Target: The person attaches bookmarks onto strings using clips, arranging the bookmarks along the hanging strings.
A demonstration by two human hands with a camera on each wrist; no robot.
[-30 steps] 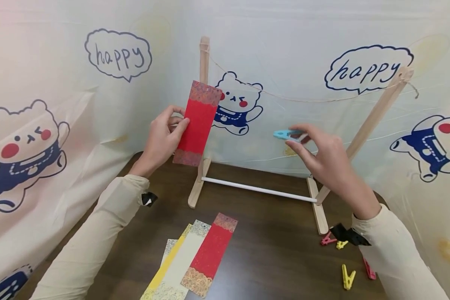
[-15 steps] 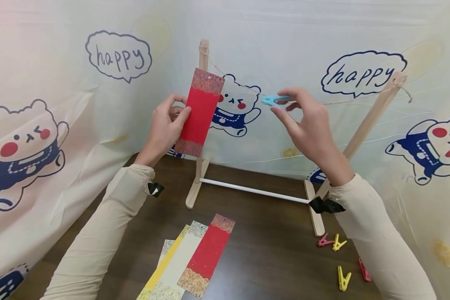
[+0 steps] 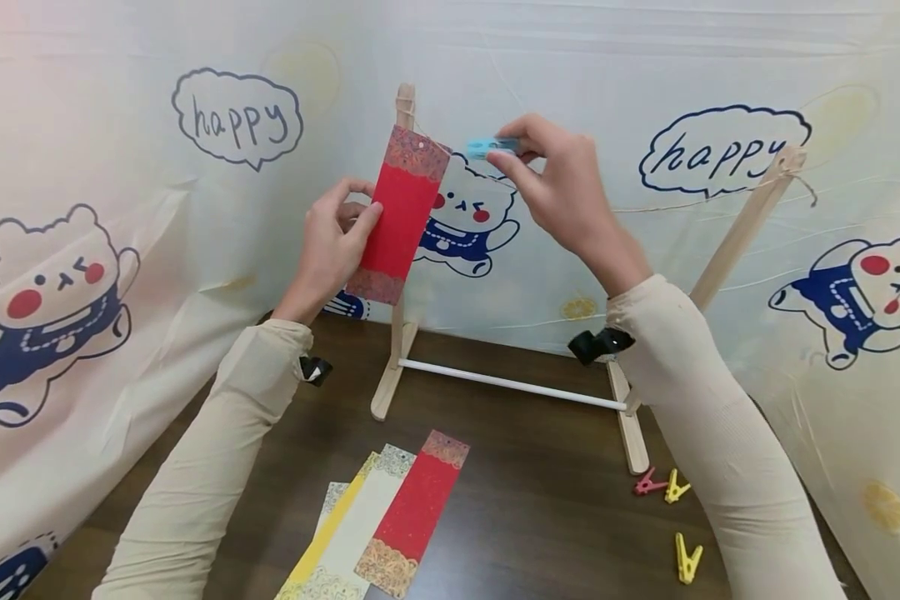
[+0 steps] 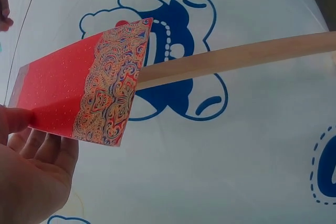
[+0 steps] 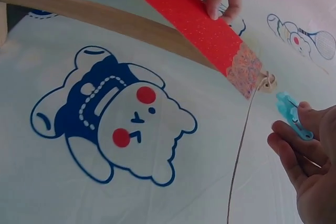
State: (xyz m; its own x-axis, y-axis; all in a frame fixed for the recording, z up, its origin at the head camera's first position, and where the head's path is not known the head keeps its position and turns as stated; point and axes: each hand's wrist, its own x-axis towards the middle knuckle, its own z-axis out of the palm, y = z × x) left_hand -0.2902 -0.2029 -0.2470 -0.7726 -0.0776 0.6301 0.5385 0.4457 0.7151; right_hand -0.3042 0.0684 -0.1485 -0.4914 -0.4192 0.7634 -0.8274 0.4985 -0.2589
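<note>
In the head view my left hand (image 3: 337,237) pinches a red bookmark (image 3: 403,218) by its left edge, thumb in front and fingers behind. Patterned bands cross both its ends, and a small hole shows near the top. The bookmark overlaps the left wooden post (image 3: 405,104), its top at the string (image 5: 241,140). To its right, my right hand (image 3: 551,179) pinches a light blue clothespin (image 3: 487,148) between thumb and fingers, tip pointing left. From the right wrist view, the clothespin sits a little apart from the bookmark's top corner, near the string's knot (image 5: 269,81).
A fan of bookmarks lies on the dark table (image 3: 525,500), with another red bookmark (image 3: 416,508) on top. A pink clothespin (image 3: 647,482) and yellow clothespins (image 3: 687,558) lie at the right. The stand has a white crossbar (image 3: 510,385) and a leaning right post (image 3: 750,225).
My right hand has moved up and left with the blue clothespin, toward the bookmark's top. My left hand has raised the red bookmark to the string's height near the left post.
</note>
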